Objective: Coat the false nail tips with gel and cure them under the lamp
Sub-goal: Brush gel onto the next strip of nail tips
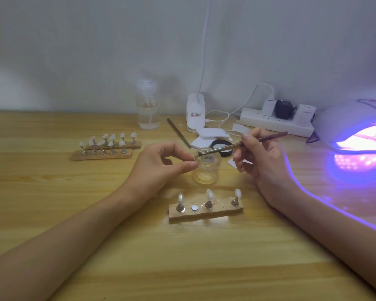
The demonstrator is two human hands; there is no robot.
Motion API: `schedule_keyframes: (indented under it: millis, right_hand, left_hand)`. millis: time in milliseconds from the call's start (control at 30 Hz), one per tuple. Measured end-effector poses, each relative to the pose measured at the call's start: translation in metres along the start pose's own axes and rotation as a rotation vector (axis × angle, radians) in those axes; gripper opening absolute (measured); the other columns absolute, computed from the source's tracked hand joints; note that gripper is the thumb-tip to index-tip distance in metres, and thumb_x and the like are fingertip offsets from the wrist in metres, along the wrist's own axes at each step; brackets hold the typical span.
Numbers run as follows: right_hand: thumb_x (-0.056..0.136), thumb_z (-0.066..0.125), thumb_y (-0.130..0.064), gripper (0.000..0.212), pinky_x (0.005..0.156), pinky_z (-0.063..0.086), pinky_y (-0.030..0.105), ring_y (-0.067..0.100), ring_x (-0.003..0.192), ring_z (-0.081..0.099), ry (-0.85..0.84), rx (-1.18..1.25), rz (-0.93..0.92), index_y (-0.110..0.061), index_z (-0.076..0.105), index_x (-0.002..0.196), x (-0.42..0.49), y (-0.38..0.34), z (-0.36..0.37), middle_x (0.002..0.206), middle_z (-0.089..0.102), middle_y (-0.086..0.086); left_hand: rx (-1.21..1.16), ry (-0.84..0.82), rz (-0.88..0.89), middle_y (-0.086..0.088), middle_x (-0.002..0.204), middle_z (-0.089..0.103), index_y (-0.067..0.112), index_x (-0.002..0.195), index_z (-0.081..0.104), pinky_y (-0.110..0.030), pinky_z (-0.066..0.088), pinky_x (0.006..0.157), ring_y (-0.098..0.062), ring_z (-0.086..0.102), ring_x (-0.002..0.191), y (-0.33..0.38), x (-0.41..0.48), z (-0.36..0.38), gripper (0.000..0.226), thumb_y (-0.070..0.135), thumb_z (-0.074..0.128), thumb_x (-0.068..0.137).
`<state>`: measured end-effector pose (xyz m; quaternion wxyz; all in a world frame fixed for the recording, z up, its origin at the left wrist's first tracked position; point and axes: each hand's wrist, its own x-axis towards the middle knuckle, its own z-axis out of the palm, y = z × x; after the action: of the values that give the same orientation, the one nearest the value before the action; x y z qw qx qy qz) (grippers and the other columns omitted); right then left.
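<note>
Glass gel jar (206,168) sits on the desk (117,246), left hand (159,164) fingers pinching its rim; right hand (263,157) fingers clamped on brush (248,142), bristles at the rim. Loading step, likely. Next: steady carry to nail tips (209,195) just nearer, thin even stroke.

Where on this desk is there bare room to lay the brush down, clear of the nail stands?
The table is bare in front of the near stand, between your forearms, and at far left, beside the two far stands. Behind the jar it is crowded: lid, pads, cables, power strip; the lamp fills the right.
</note>
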<state>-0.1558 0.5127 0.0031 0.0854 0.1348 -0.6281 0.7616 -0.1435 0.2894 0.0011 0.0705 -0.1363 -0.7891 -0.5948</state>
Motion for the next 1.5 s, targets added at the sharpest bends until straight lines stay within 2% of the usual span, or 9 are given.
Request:
schedule_keyframes:
  millis: [100, 233, 400, 567, 667, 933, 1100, 1300, 1500]
  right_hand:
    - [0.099, 0.055, -0.018, 0.025, 0.048, 0.044, 0.020, 0.012, 0.051, 0.055, 0.058, 0.011, 0.020, -0.019, 0.051, 0.075, 0.0005, -0.0001, -0.0006, 0.058, 0.060, 0.002]
    - [0.097, 0.058, -0.024, 0.024, 0.050, 0.046, 0.021, 0.014, 0.054, 0.057, -0.013, 0.034, -0.012, -0.023, 0.055, 0.073, -0.0007, -0.0022, -0.0001, 0.061, 0.061, 0.003]
    - [0.099, 0.055, -0.017, 0.024, 0.048, 0.044, 0.020, 0.012, 0.051, 0.055, 0.065, -0.005, 0.016, -0.018, 0.050, 0.075, 0.0002, -0.0001, -0.0002, 0.057, 0.059, 0.001]
    - [0.096, 0.060, -0.025, 0.022, 0.050, 0.046, 0.021, 0.014, 0.054, 0.057, -0.018, 0.037, -0.013, -0.023, 0.056, 0.074, -0.0001, -0.0016, 0.0001, 0.061, 0.062, 0.003]
    - [0.099, 0.057, -0.020, 0.025, 0.048, 0.045, 0.021, 0.013, 0.052, 0.055, 0.022, -0.015, 0.008, -0.020, 0.052, 0.074, -0.0004, 0.0003, 0.0001, 0.058, 0.060, 0.002]
    - [0.094, 0.062, -0.028, 0.021, 0.050, 0.046, 0.021, 0.014, 0.054, 0.057, -0.032, 0.020, -0.025, -0.023, 0.056, 0.075, -0.0011, -0.0017, 0.0007, 0.062, 0.062, 0.004]
    - [0.099, 0.056, -0.017, 0.026, 0.047, 0.043, 0.020, 0.012, 0.051, 0.054, 0.057, -0.012, 0.008, -0.020, 0.052, 0.073, -0.0006, -0.0006, 0.0000, 0.057, 0.059, 0.002]
    - [0.095, 0.061, -0.027, 0.023, 0.050, 0.045, 0.021, 0.015, 0.055, 0.057, -0.023, 0.017, -0.026, -0.024, 0.056, 0.073, -0.0006, -0.0026, 0.0006, 0.061, 0.062, 0.003]
    - [0.100, 0.055, -0.017, 0.028, 0.047, 0.043, 0.020, 0.012, 0.052, 0.054, 0.058, 0.033, 0.003, -0.021, 0.053, 0.072, 0.0000, -0.0017, -0.0004, 0.057, 0.058, 0.001]
  left_hand:
    - [0.004, 0.001, 0.002, 0.009, 0.087, 0.075, 0.026, 0.071, 0.070, -0.012, 0.043, 0.060, -0.005, 0.049, 0.055, 0.0001, 0.0008, -0.0002, 0.015, 0.022, 0.085, 0.073]
    - [0.012, 0.005, 0.002, 0.010, 0.087, 0.075, 0.027, 0.071, 0.071, -0.013, 0.046, 0.063, -0.006, 0.052, 0.057, -0.0010, 0.0010, -0.0006, 0.015, 0.022, 0.085, 0.073]
    - [0.009, 0.005, 0.005, 0.010, 0.085, 0.075, 0.027, 0.069, 0.070, -0.011, 0.043, 0.061, -0.001, 0.052, 0.055, -0.0003, 0.0007, -0.0002, 0.016, 0.021, 0.084, 0.073]
    - [0.003, 0.006, 0.003, 0.010, 0.083, 0.075, 0.022, 0.072, 0.070, -0.010, 0.041, 0.060, 0.005, 0.053, 0.055, 0.0007, 0.0001, 0.0001, 0.014, 0.018, 0.084, 0.074]
    - [0.009, 0.005, 0.007, 0.010, 0.083, 0.074, 0.023, 0.072, 0.070, -0.010, 0.042, 0.061, 0.006, 0.054, 0.056, 0.0013, -0.0003, 0.0003, 0.015, 0.018, 0.084, 0.074]
    - [-0.010, 0.004, 0.003, 0.010, 0.086, 0.075, 0.025, 0.071, 0.070, -0.013, 0.045, 0.060, -0.012, 0.052, 0.059, -0.0004, -0.0001, 0.0000, 0.015, 0.020, 0.084, 0.073]
    - [-0.016, -0.013, 0.009, 0.009, 0.088, 0.075, 0.025, 0.072, 0.070, -0.013, 0.046, 0.061, -0.014, 0.053, 0.059, -0.0004, -0.0001, -0.0006, 0.014, 0.022, 0.084, 0.073]
    - [-0.021, -0.015, 0.027, 0.009, 0.089, 0.075, 0.022, 0.074, 0.070, -0.014, 0.043, 0.056, -0.016, 0.048, 0.057, -0.0020, 0.0003, -0.0003, 0.013, 0.022, 0.083, 0.074]
    - [-0.020, -0.022, 0.040, 0.009, 0.091, 0.075, 0.020, 0.075, 0.070, -0.014, 0.043, 0.057, -0.017, 0.048, 0.058, -0.0043, 0.0011, -0.0009, 0.013, 0.020, 0.083, 0.076]
